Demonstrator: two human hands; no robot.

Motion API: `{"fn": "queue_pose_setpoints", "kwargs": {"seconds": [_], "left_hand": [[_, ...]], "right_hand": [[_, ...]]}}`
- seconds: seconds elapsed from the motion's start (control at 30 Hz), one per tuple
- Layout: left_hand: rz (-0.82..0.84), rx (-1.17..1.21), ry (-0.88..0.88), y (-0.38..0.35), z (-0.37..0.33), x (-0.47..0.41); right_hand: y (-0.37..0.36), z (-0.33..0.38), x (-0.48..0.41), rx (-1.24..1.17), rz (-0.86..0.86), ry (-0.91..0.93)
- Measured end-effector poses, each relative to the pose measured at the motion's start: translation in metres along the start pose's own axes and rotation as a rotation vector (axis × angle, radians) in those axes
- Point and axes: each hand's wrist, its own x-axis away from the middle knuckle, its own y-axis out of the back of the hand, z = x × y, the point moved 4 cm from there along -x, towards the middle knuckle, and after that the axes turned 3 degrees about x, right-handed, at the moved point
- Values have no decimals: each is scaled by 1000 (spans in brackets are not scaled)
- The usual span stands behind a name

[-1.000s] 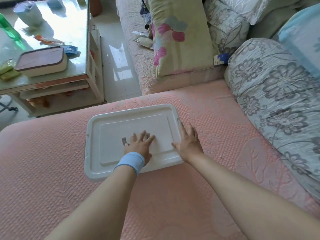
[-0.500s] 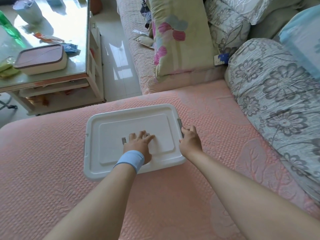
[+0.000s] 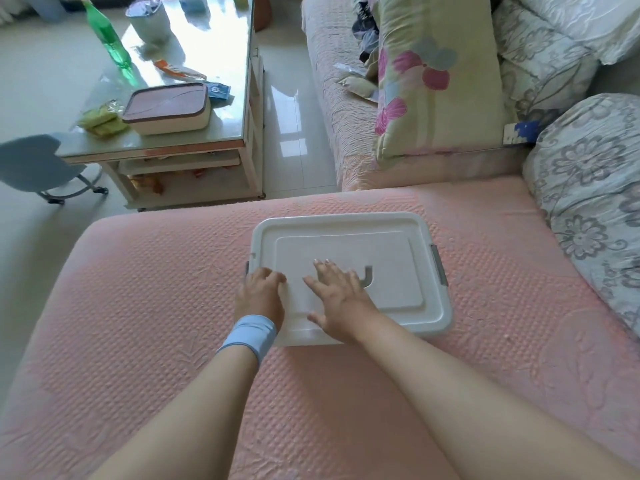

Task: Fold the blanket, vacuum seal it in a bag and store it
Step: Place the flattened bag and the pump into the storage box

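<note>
- The white storage box lies at the centre of the frame with its lid on. Its long axis runs left to right, a little skewed.
- No blanket or vacuum bag shows; I judge they are inside the box.
- The left hand, the one with the blue wristband, sits at the lid's left short edge. Its fingers are bent, tips on the rim beside the left latch. I cannot tell whether they hook it.
- The right hand lies flat on the middle of the lid, fingers spread, holding nothing, just beside the grey handle recess.
- The right latch is at the far short edge, well apart from both hands. The left latch looks like the next one to fasten, with the left hand nearer.
- The box rests on a soft pink quilted cover, which may give under pressure.
- A glass coffee table is at upper left, pillows at upper right and a grey floral quilt at right.
</note>
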Motion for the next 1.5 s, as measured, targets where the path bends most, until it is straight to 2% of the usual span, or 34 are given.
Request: {"fn": "queue_pose_setpoints", "kwargs": {"seconds": [0.07,0.13,0.23,0.3,0.37,0.47,0.53,0.7,0.83,1.0,1.13,1.2,1.3,1.4,1.5], "left_hand": [[-12,-21,-16,7,15,-3],[-20,26,71,8,30,-6],[115,299,317,-1,48,-8],[204,494,348,-6,54,-10],[148,559,348,-1,58,-11],[-53,605,339,11,60,-8],[-121,600,320,14,59,-8],[-164,533,290,16,50,-8],[-97,429,234,10,36,-6],[-39,346,216,-2,14,2],[-14,269,191,-7,-7,-4],[23,138,121,-15,-28,-1],[28,-18,-28,-26,-65,6],[66,13,-30,-34,-93,10],[219,139,-53,-47,-124,12]], "right_hand": [[-10,18,-12,14,61,7],[-18,25,-18,1,95,-11],[-23,22,-21,-17,105,-18],[-24,22,-22,-11,101,-17],[-25,22,-23,-9,91,-23],[-27,23,-24,-6,77,-26],[-27,23,-23,1,74,-25],[-25,20,-20,12,72,-25],[-24,18,-21,36,80,-6],[-25,-14,-2,201,104,57],[-25,-45,18,117,111,-93],[-24,-51,22,70,74,-182],[-20,-66,30,-12,17,-412],[-10,-82,39,2,61,-585],[0,-109,45,3,27,-671]]}}
